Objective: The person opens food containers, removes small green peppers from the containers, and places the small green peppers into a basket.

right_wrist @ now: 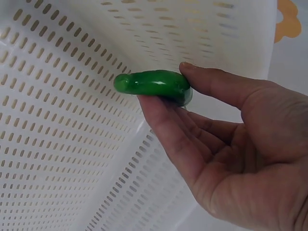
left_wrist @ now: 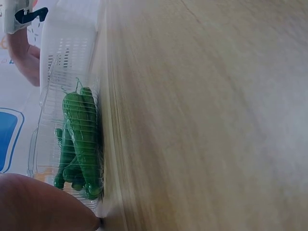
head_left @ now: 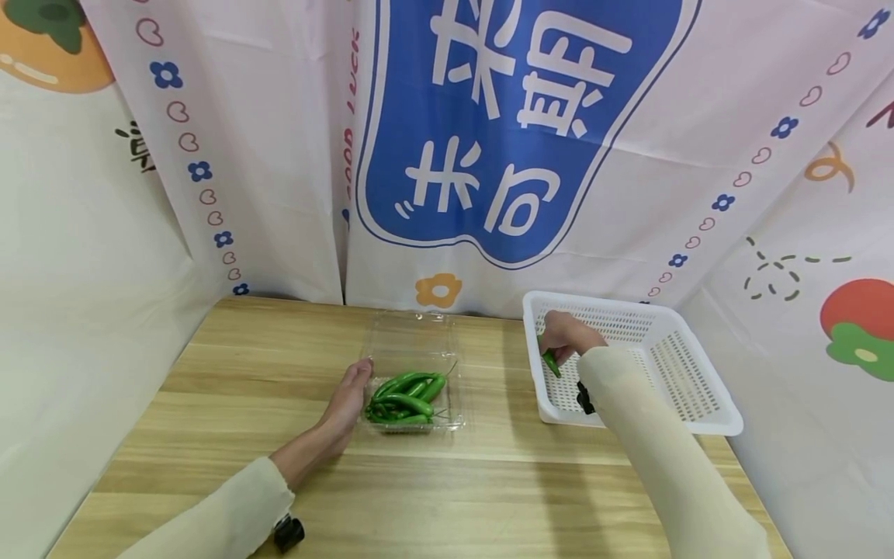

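In the head view, my right hand (head_left: 569, 335) reaches into the white perforated basket (head_left: 701, 349) near its left wall. It pinches one green chili pepper (right_wrist: 151, 83) between thumb and fingers, over the slotted bottom. My left hand (head_left: 347, 407) lies along the left side of a clear plastic clamshell box (head_left: 454, 392), its fingertips at the box's edge. Inside the box is a small pile of green chili peppers (head_left: 405, 400), some with thin stems toward the right. The box's clear lid (head_left: 412, 334) is folded back toward the wall.
The box and basket stand on a wood-grain table (head_left: 447, 497), the basket at the right. A printed cloth backdrop (head_left: 293, 233) hangs right behind the table's far edge, with white cloth on both sides. Beside the left cuff shows a small black device (head_left: 289, 534).
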Demonstrator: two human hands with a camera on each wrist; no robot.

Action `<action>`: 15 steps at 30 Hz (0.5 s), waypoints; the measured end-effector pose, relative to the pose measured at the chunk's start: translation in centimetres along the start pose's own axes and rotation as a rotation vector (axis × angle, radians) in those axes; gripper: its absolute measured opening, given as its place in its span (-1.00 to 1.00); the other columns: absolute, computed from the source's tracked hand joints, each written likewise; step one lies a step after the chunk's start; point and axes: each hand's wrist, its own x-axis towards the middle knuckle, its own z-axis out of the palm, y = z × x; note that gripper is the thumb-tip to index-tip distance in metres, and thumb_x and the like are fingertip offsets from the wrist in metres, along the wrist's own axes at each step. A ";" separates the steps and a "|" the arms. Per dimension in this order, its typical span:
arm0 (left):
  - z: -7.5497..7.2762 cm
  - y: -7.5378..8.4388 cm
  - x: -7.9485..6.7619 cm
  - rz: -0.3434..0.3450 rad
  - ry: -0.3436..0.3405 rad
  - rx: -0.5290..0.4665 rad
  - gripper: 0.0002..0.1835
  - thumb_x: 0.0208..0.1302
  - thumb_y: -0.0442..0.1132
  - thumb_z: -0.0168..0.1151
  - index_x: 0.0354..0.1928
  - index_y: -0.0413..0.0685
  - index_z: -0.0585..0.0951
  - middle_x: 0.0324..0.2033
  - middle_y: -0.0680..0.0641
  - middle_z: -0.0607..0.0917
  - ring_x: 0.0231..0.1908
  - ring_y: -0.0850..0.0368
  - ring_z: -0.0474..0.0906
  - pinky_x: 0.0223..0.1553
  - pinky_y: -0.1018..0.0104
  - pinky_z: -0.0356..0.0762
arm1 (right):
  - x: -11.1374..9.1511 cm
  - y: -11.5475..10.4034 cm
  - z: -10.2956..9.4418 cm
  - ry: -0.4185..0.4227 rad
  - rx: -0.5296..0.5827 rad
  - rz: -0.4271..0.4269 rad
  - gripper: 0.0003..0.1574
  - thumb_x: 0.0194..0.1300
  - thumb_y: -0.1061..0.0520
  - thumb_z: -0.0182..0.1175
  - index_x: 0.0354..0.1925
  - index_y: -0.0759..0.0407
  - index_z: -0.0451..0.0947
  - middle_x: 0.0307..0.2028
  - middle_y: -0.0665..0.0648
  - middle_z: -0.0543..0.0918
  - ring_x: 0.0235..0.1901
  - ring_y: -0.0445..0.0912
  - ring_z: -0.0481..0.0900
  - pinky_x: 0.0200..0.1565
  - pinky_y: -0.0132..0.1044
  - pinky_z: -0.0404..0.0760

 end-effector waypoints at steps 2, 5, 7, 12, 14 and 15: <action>0.0 0.1 -0.1 0.002 -0.002 0.002 -0.31 0.77 0.09 -0.44 0.70 -0.14 -0.10 0.69 -0.26 -0.11 0.67 -0.27 -0.39 0.63 -0.30 -0.37 | 0.2 0.0 0.2 -0.006 -0.005 0.003 -0.66 0.27 0.43 0.29 0.00 0.46 0.46 -0.42 0.25 0.64 -0.50 -0.05 0.68 -0.29 -0.22 0.84; 0.0 0.0 -0.1 0.003 -0.001 0.006 -0.32 0.77 0.09 -0.44 0.69 -0.15 -0.09 0.69 -0.27 -0.11 0.67 -0.28 -0.39 0.62 -0.30 -0.37 | 0.4 0.0 0.3 -0.014 -0.004 0.004 -0.57 0.29 0.43 0.29 0.09 0.49 0.42 -0.40 0.27 0.65 -0.47 -0.03 0.70 -0.30 -0.24 0.83; 0.0 0.0 0.0 0.001 0.001 0.006 -0.32 0.77 0.09 -0.44 0.69 -0.15 -0.09 0.69 -0.27 -0.11 0.67 -0.27 -0.39 0.62 -0.30 -0.38 | 0.5 0.0 0.3 -0.026 0.011 0.004 -0.56 0.30 0.44 0.29 0.11 0.52 0.42 -0.38 0.30 0.67 -0.45 0.00 0.72 -0.30 -0.23 0.83; -0.1 -0.2 0.1 -0.004 0.002 0.005 -0.31 0.77 0.09 -0.44 0.69 -0.15 -0.10 0.69 -0.25 -0.11 0.67 -0.26 -0.39 0.63 -0.27 -0.38 | 0.5 0.0 0.1 -0.044 0.032 0.005 -0.59 0.32 0.42 0.29 0.09 0.50 0.44 -0.35 0.30 0.69 -0.44 -0.01 0.72 -0.28 -0.22 0.84; -0.1 -0.2 0.1 -0.002 0.000 0.006 -0.31 0.77 0.10 -0.44 0.69 -0.15 -0.10 0.69 -0.25 -0.11 0.67 -0.26 -0.39 0.63 -0.27 -0.38 | 0.4 0.0 0.1 -0.048 0.028 0.000 -0.63 0.32 0.42 0.29 0.06 0.49 0.45 -0.35 0.29 0.69 -0.45 -0.01 0.72 -0.26 -0.21 0.84; -0.1 -0.2 0.1 0.000 -0.001 0.005 -0.31 0.77 0.09 -0.44 0.69 -0.16 -0.10 0.69 -0.26 -0.12 0.67 -0.26 -0.39 0.63 -0.27 -0.38 | 0.4 0.0 0.1 -0.055 0.031 -0.004 -0.63 0.33 0.42 0.28 0.06 0.50 0.45 -0.34 0.30 0.70 -0.44 -0.01 0.73 -0.25 -0.20 0.84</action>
